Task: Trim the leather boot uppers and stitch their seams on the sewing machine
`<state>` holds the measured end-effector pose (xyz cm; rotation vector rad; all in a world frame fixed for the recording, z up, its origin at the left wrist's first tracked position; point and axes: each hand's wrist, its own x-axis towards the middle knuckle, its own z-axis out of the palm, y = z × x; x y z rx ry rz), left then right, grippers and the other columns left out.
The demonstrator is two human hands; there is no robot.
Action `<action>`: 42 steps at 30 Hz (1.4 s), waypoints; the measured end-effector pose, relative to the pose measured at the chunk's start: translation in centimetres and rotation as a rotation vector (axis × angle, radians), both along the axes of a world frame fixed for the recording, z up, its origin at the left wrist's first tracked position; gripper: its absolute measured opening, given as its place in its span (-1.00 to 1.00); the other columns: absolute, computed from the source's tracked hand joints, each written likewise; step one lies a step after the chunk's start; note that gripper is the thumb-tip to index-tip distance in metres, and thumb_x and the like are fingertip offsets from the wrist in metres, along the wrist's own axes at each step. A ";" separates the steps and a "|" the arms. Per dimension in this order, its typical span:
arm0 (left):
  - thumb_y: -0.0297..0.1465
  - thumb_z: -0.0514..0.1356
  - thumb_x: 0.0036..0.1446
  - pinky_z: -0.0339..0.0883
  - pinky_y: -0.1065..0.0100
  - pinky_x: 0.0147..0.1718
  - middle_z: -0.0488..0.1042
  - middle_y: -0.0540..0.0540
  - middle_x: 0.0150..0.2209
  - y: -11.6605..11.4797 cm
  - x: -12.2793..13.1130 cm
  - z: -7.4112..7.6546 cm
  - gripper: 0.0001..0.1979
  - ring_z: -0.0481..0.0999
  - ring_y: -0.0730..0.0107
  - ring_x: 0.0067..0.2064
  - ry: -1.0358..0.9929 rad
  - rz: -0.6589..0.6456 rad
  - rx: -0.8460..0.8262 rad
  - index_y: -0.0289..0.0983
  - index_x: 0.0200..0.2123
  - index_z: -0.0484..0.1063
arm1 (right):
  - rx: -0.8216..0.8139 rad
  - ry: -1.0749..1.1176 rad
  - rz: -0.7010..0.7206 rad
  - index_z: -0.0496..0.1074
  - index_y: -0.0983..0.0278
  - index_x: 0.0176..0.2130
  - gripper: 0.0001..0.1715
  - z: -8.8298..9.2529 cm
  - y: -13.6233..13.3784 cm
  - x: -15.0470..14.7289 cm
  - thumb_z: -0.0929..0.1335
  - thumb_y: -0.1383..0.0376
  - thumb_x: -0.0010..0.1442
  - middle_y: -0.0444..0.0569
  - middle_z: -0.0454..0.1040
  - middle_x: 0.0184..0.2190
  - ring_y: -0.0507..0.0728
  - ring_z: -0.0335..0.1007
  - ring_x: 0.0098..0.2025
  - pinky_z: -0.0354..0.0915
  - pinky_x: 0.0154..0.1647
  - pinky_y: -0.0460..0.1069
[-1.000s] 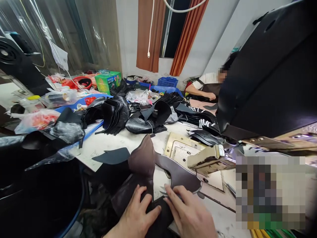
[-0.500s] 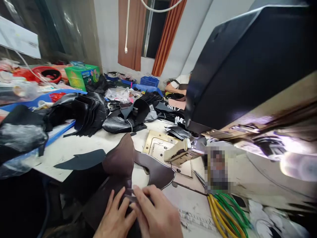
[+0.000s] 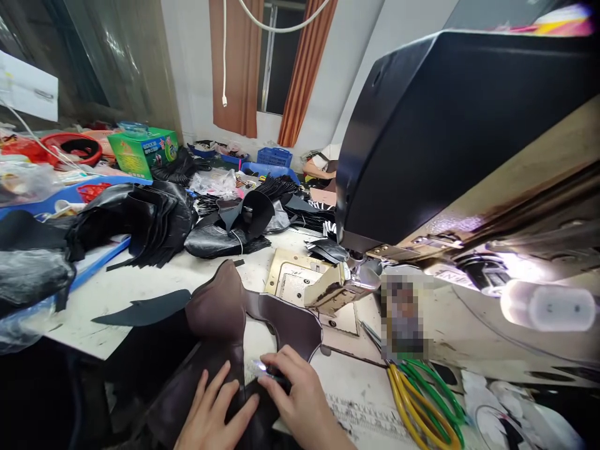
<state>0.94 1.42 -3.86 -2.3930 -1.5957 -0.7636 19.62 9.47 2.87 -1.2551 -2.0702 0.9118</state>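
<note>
Dark brown leather-like pieces, joined and curved, lie across the table edge in front of me. My left hand rests on the lower part with its fingers spread flat. Just right of it, my right hand is closed round a small tool with a bright, shiny tip and a dark body; its exact kind is unclear. The tool's tip is over the gap between the brown pieces. A dark grey flat piece lies at the left, partly under the brown work.
A sewing machine overhangs the right, its metal plate beyond the work. Scissors with yellow and green handles lie at right. Stacked black pieces and a green box stand behind. Another person's arm shows far back.
My right hand has drawn slightly away from my left, and the shiny-tipped tool now shows in it. My left hand stays on the brown piece. The camera view has shifted a little.
</note>
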 end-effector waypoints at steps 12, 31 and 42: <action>-0.50 -0.04 0.28 0.27 -0.22 0.16 0.40 -0.17 -0.15 -0.1 0.9 0.4 -0.63 0.32 0.02 0.23 -0.189 0.056 0.050 -0.13 -0.07 0.52 | 0.253 -0.148 0.078 0.53 0.25 -0.22 -0.82 -2.1 -0.3 -0.6 0.31 0.37 0.28 -0.01 0.42 -0.37 0.17 0.41 -0.33 0.37 -0.34 0.07; -0.52 -0.08 0.29 0.31 -0.33 0.06 0.38 -0.20 -0.16 -0.1 0.7 -0.1 -0.60 0.31 -0.04 0.23 -0.200 0.033 0.035 -0.13 -0.04 0.51 | 0.045 -0.243 0.067 0.57 0.23 -0.24 -0.76 -1.6 -0.3 -0.8 0.29 0.32 0.29 -0.03 0.39 -0.31 0.12 0.42 -0.31 0.33 -0.30 0.03; -0.52 -0.07 0.29 0.15 -0.22 0.22 0.42 -0.15 -0.16 0.1 0.4 -0.9 -0.58 0.24 0.00 0.28 -0.150 0.017 0.081 -0.10 0.01 0.49 | -0.196 -0.003 0.060 0.58 0.20 -0.24 -0.76 -0.3 0.3 -1.3 0.31 0.23 0.27 -0.06 0.39 -0.32 0.12 0.44 -0.25 0.32 -0.20 0.00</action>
